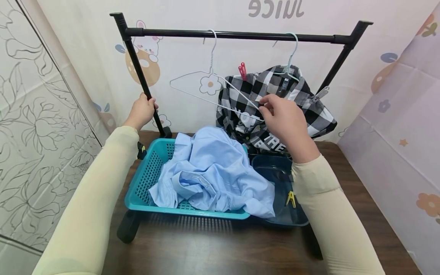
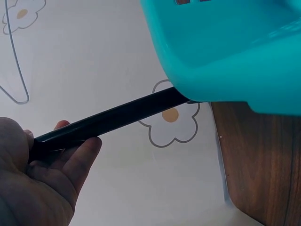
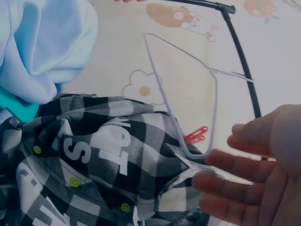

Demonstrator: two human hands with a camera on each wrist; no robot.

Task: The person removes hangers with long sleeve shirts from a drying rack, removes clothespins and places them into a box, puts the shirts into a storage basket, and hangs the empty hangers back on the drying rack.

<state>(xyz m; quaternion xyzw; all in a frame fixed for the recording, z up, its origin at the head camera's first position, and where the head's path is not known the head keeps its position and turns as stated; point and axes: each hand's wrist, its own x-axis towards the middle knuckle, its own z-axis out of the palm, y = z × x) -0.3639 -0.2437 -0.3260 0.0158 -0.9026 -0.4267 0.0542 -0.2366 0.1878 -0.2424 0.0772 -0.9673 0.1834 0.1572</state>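
Note:
My left hand point(image 1: 141, 111) grips the left black post point(image 1: 136, 65) of a clothes rack; in the left wrist view its fingers curl round the post point(image 2: 127, 110). A bare white wire hanger point(image 1: 211, 61) hangs by its hook from the top bar, tilted down to the right. At its lower right corner is my right hand point(image 1: 286, 116), fingers loosely bent; the right wrist view shows thumb and fingers apart, with the index fingertip beside the wire. Behind that hand a black-and-white checked shirt point(image 1: 237, 91) hangs on a pale green hanger point(image 1: 292, 51).
A light blue shirt point(image 1: 220, 164) lies crumpled in a teal basket point(image 1: 137, 191), spilling over its right side. Beside it, a dark blue tray point(image 1: 278, 212) contains a yellow clip point(image 1: 290, 199). A red clip point(image 1: 242, 71) and a grey clip point(image 1: 320, 94) are on the checked shirt.

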